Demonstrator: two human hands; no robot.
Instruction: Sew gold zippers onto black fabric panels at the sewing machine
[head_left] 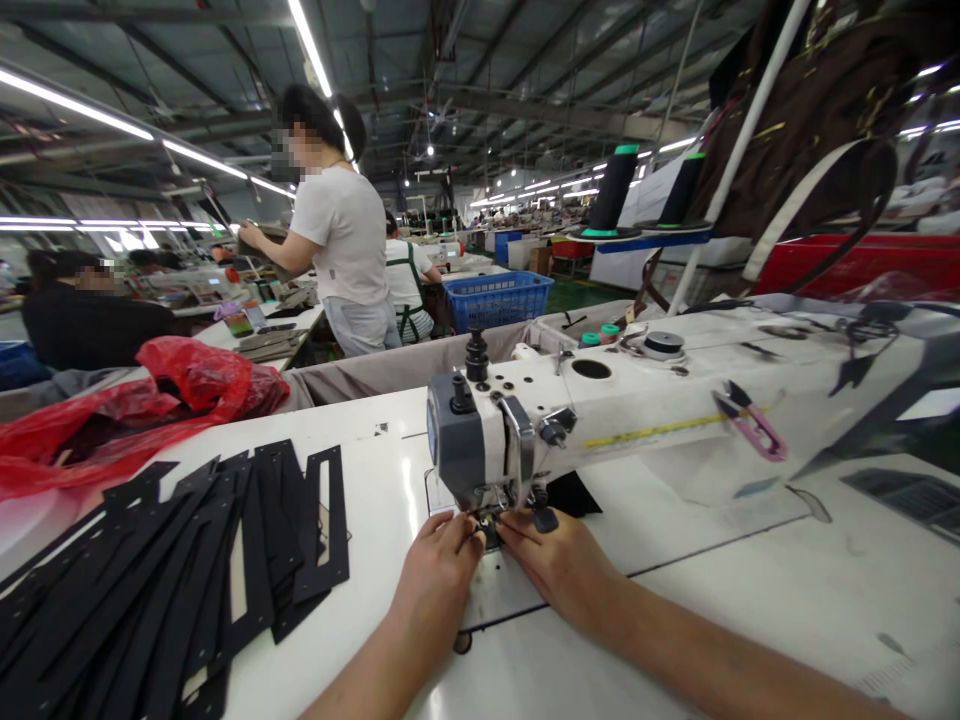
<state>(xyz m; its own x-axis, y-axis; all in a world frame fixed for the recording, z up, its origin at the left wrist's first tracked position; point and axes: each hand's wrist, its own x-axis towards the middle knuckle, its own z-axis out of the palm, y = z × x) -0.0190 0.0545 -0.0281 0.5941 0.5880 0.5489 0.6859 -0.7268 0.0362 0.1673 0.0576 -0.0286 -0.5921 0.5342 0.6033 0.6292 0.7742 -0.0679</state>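
Black flat workpiece (pixel 489 532), small and mostly hidden, lay under the presser foot of the white industrial sewing machine (pixel 600 420), pinched between both hands on the white table (pixel 375 440). Head view only: left hand (pixel 439 565) pressed its fingertips on the piece from the left, fingers curled down and pushing, not wrapped round anything; right hand (pixel 559 560) did the same from the right, fingers flat and bearing on the piece or the plate beside it, exact contact hard to tell. Judged step: positioning or guiding the piece at the needle; next move would call for keeping fingertips clear of the needle while holding the edge aligned. Around: fanned stack of black slotted flat strips (pixel 187 570) at left, well apart from the hands; red plastic bag (pixel 150 400) behind it; pink thread snips (pixel 754 425) on the machine arm; black thread cones (pixel 615 190) on a stand; blue plastic basket (pixel 499 298) beyond; person in a white T-shirt (pixel 341 250) standing at another bench. Machine head crowded the view of the needle area.
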